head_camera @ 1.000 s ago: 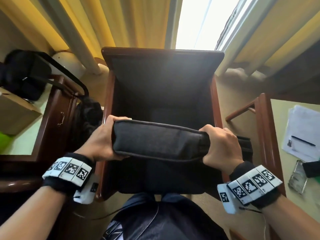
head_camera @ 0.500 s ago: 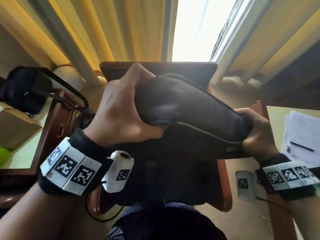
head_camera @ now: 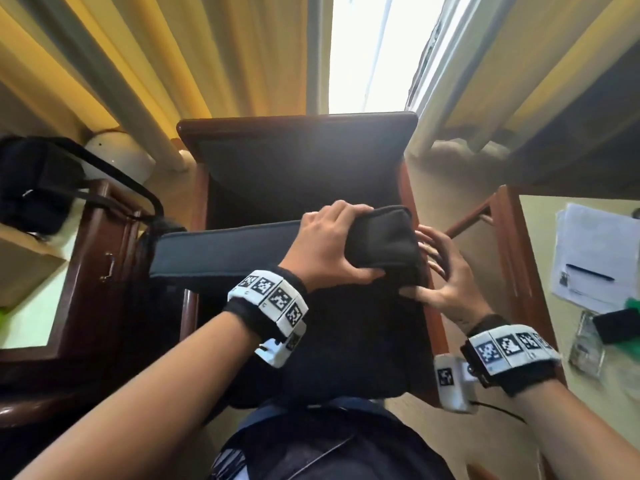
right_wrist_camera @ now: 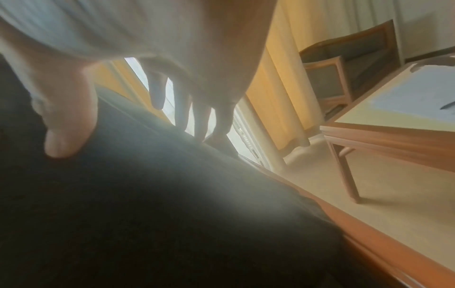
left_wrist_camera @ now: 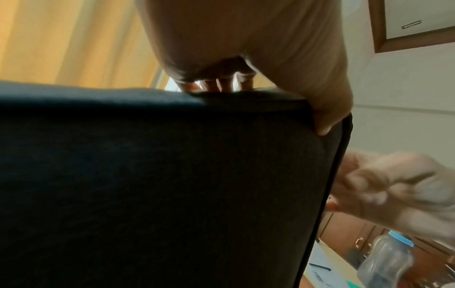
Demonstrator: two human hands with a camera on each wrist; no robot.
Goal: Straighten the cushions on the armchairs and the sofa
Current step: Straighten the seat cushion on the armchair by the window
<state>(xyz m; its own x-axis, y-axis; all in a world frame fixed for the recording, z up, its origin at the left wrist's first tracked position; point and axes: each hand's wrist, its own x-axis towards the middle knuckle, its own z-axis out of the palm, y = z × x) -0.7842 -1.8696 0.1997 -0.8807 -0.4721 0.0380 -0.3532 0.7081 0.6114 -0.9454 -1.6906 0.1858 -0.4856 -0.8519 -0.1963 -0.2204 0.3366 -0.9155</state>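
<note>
A dark grey seat cushion lies crosswise over the wood-framed armchair, its left end jutting past the left armrest. My left hand grips the cushion's right end, fingers over the top edge and thumb underneath. In the left wrist view the cushion fills the frame with my fingers hooked over its edge. My right hand is spread open beside that end, its fingertips touching the cushion near the right armrest. In the right wrist view the thumb rests on dark fabric.
A black bag sits on the wooden cabinet at the left. A low table at the right carries papers and a plastic bottle. Yellow curtains hang behind. A second armchair stands further off.
The cushion, held at both ends a second ago, was lifted, swung round and lowered across the chair. My right hand has let go and spread open; my left still grips it.
</note>
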